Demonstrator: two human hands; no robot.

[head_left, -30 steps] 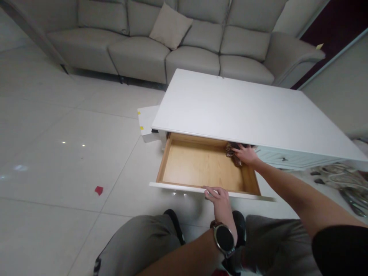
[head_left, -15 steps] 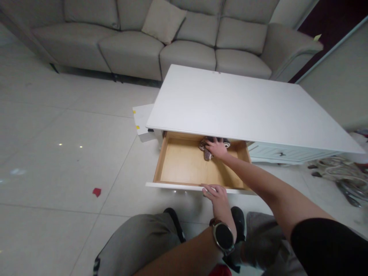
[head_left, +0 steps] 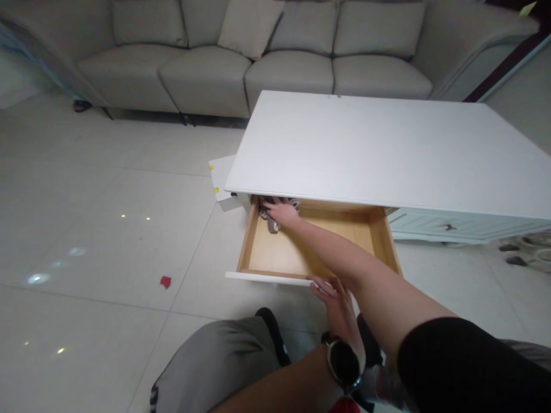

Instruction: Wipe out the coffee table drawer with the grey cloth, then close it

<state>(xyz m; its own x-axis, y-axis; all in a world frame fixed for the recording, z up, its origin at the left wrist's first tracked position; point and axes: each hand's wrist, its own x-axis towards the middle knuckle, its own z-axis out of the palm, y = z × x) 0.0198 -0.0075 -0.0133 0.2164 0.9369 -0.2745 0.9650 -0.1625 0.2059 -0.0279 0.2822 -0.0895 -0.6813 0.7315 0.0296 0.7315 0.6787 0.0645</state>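
A wooden drawer point(head_left: 297, 252) is pulled out from under the white table top. In its back left corner lies a dark brown patterned bundle point(head_left: 272, 225), seemingly rolled cloth with pale ends. My right hand point(head_left: 282, 212) reaches across the drawer with its fingers over and around this bundle, covering much of it. At the drawer's white front panel point(head_left: 267, 279), my left hand point(head_left: 336, 298) rests its outstretched fingers on the top edge. A watch point(head_left: 343, 361) is on my left wrist. My right forearm passes just above the left hand and partly hides it.
The white coffee table point(head_left: 365, 149) stands before a grey sofa point(head_left: 206, 74). A second drawer front point(head_left: 447, 226) on the right is shut. A white box point(head_left: 224, 180) sits beside the table's left end. A red scrap point(head_left: 165, 281) lies on the tiled floor.
My right hand and the brown bundle have moved left, from the back middle of the drawer to its back left corner. My left hand stays at the drawer front. The view has shifted slightly.
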